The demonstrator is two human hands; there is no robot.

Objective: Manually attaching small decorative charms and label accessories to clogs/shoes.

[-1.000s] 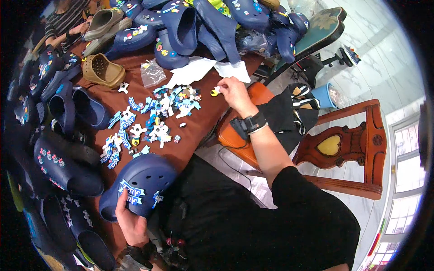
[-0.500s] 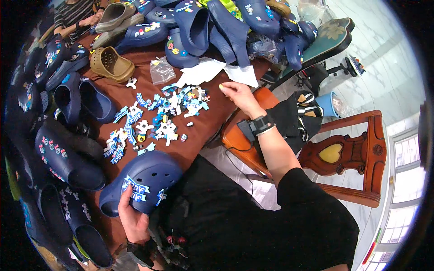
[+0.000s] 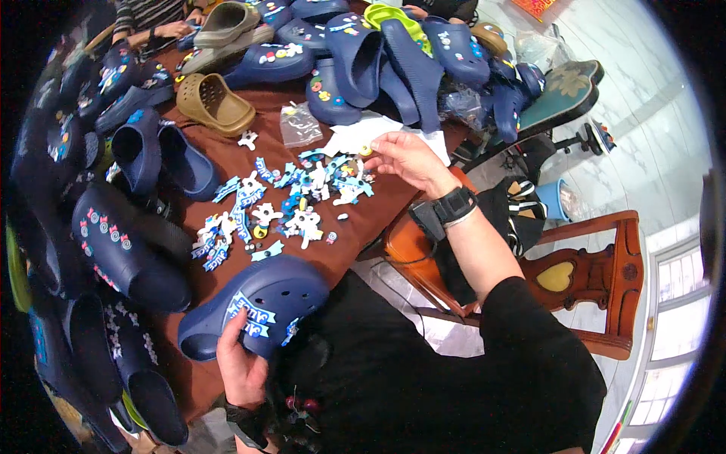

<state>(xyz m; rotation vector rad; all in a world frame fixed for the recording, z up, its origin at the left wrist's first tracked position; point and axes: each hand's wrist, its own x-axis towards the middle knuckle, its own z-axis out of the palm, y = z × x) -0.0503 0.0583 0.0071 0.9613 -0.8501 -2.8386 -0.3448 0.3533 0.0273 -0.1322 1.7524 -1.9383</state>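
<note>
My left hand [image 3: 243,369] grips a navy clog [image 3: 291,276] at the lower middle, thumb on its upper. Blue-and-white ribbon-shaped charms [image 3: 255,318] sit on that upper, beside bare round holes, with a smaller blue-and-white charm [image 3: 291,331] near its edge. Farther off, my right hand [image 3: 408,160] pinches a small round yellow charm [image 3: 366,150] between thumb and fingertips, over the right end of a heap of loose charms [image 3: 306,219]. That heap mixes blue ribbons, white figures and small dark pieces.
Decorated navy clogs crowd the left side and far end of the brown-covered table [image 3: 340,250]. A tan clog [image 3: 215,104], a clear plastic bag [image 3: 301,125] and white paper [image 3: 355,135] lie beyond the charms. A wooden chair [image 3: 582,265] stands right; another person's hand [image 3: 175,29] shows far left.
The view has shifted, so the table appears farther right. My right hand has moved nearer the charm heap with the yellow charm, its fingers more spread. My left hand still holds the clog.
</note>
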